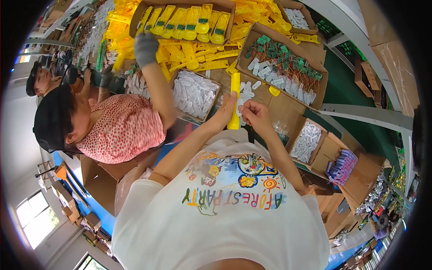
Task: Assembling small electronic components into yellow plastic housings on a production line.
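Note:
My left hand (226,110) is closed around a long yellow plastic housing (235,85), held upright in front of my shirt. My right hand (255,113) is beside its lower part, thumb and forefinger pinched together at the housing's edge. Whatever is between those fingertips is too small to make out. Just beyond the right hand, loose white oval plastic pieces (246,91) lie on the cardboard-covered table.
Ahead are a box of green circuit boards (270,49) with wires and a tray of yellow housings (191,27). White plastic pieces (194,93) fill a left box. Purple cylinders (343,166) stand at right. A co-worker's grey-gloved hand (146,49) reaches over at left.

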Demonstrator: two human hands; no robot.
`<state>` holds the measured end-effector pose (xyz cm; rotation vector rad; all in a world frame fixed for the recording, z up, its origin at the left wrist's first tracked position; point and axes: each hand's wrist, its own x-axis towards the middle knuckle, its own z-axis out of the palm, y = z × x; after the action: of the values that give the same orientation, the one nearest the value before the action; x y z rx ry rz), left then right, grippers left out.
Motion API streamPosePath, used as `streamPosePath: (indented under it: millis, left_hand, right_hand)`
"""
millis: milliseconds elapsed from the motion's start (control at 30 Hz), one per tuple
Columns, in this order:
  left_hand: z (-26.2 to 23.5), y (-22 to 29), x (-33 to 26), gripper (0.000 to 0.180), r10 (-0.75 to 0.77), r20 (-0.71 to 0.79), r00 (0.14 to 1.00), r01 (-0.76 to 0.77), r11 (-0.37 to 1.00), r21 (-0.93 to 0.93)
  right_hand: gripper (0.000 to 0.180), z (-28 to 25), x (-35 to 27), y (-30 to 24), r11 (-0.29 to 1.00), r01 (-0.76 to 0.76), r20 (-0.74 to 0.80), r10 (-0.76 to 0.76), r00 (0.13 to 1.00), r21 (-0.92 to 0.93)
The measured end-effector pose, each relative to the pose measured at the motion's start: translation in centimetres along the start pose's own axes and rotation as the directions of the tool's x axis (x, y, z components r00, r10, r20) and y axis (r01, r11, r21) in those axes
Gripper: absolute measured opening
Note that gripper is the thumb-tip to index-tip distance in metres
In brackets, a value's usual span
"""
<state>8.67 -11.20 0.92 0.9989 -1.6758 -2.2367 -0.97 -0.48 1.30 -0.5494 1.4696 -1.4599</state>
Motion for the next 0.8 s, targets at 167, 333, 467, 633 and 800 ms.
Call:
streamPosePath:
  millis: [167,333,467,633,800]
  left_hand:
    - [-0.1,1.4,0.3,0.046,-0.421,0.107,0.901,0.435,0.873,-0.222]
    - [-0.9,0.1,1.5,0.042,-0.105,-0.007,0.994,0.105,0.992,0.066]
    - [-2.7,0.4,1.8,0.047,-0.174,0.173,0.970,0.234,0.863,-0.448]
    - [-3.5,1.8,1.6,0.055,-0.155,0.095,0.983,0.181,0.779,-0.600]
    - [-4.0,2.2,1.2,0.056,-0.067,0.050,0.997,0.083,0.792,-0.605]
  right_hand:
    - [0.020,-0.9,1.5,-0.3,0.991,-0.092,0.090,0.083,0.992,0.098]
    - [0.024,0.4,2.1,-1.2,0.988,-0.156,0.047,0.155,0.987,0.013]
    - [0.021,-2.9,8.4,-3.8,0.981,-0.114,0.337,0.162,0.927,-0.157]
    - [0.012,-12.0,21.0,-0.6,0.401,0.080,-0.247,-0.697,0.673,-0.913]
    - [0.016,-13.1,20.0,-1.0,0.286,0.277,-0.014,-0.719,0.695,-0.917]
